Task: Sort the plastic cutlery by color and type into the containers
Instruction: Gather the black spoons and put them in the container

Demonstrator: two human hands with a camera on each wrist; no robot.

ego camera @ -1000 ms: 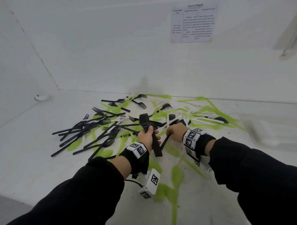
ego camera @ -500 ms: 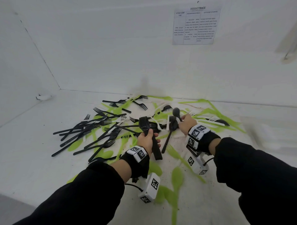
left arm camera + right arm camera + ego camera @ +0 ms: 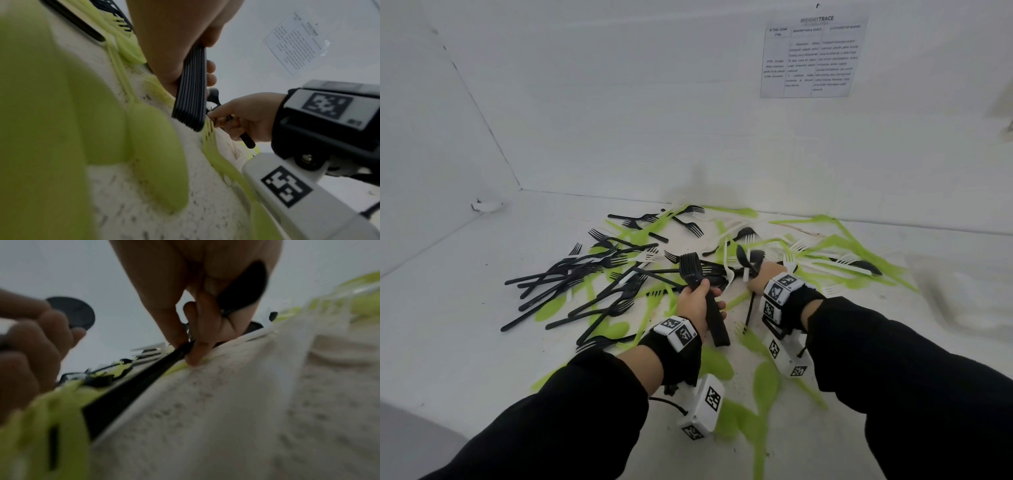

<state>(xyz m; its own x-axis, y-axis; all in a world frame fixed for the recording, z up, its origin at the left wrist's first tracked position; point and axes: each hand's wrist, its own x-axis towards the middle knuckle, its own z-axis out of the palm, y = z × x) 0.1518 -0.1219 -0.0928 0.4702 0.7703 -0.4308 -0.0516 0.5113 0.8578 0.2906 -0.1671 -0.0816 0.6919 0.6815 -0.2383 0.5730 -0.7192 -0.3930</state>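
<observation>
Paper sheet (image 3: 812,56) on back wall — header reads "INSIGHTTRACE"; table text below too small to read. Wrist tags (image 3: 677,331) — coded squares only, no txt.

White surface (image 3: 448,342); black forks (image 3: 571,277), green cutlery (image 3: 835,246) and white forks (image 3: 849,263) lie scattered directly on it.

Both arms reach forward; left hand (image 3: 697,301) fisted round black forks (image 3: 702,294), right hand (image 3: 762,274) pinching spoons (image 3: 748,260).
</observation>
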